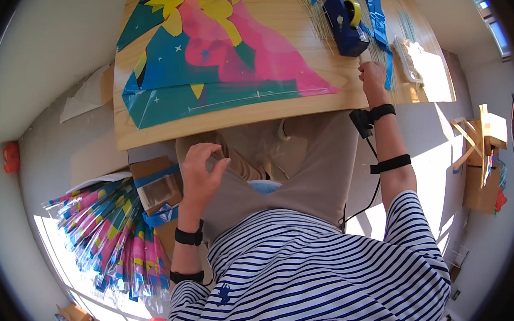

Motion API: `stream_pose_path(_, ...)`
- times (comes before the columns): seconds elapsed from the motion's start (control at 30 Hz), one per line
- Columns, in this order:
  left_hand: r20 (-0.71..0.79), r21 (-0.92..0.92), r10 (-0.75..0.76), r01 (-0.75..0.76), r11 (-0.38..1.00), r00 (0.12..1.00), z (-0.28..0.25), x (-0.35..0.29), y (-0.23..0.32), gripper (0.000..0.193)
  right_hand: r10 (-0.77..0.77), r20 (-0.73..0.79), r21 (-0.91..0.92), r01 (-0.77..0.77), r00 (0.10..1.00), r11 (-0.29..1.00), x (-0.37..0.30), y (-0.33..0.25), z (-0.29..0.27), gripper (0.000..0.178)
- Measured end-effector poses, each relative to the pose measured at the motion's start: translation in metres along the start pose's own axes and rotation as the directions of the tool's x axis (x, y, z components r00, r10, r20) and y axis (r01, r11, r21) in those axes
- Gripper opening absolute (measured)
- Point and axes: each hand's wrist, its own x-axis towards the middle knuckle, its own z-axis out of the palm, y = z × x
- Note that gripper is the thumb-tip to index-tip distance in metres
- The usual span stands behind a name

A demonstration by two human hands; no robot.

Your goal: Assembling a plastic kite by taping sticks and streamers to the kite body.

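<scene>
Head cam view: the right hand [373,75] has its fingers curled in narrow, can't tell if they're pinching anything; a navy blue, blocky tape dispenser [346,36] with a yellow roll [356,13] sits just ahead of those fingertips; the shiny pink, teal and yellow plastic sheet [218,63] lies left of them on the pale wooden table [318,105], and ahead of the left hand [202,171], thumb and fingers curved apart, empty.

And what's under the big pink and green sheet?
Under the sheet is the wooden table, showing past some of its edges. Anything else right beneath is covered, so I can't tell.
</scene>
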Motion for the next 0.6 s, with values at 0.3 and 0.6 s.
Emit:
stream_pose_path(0.3,0.053,0.117,0.226,-0.231,0.966,0.973,0.033,0.037,0.003,0.034,-0.412,0.910,0.169,0.949,-0.046,0.267,-0.148,-0.096,0.108,0.004)
stream_pose_path(0.6,0.134,0.172,0.266,-0.287,0.943,0.955,0.041,0.047,0.003,0.032,-0.245,0.947,0.197,0.978,-0.207,-0.065,-0.182,-0.076,0.161,0.009)
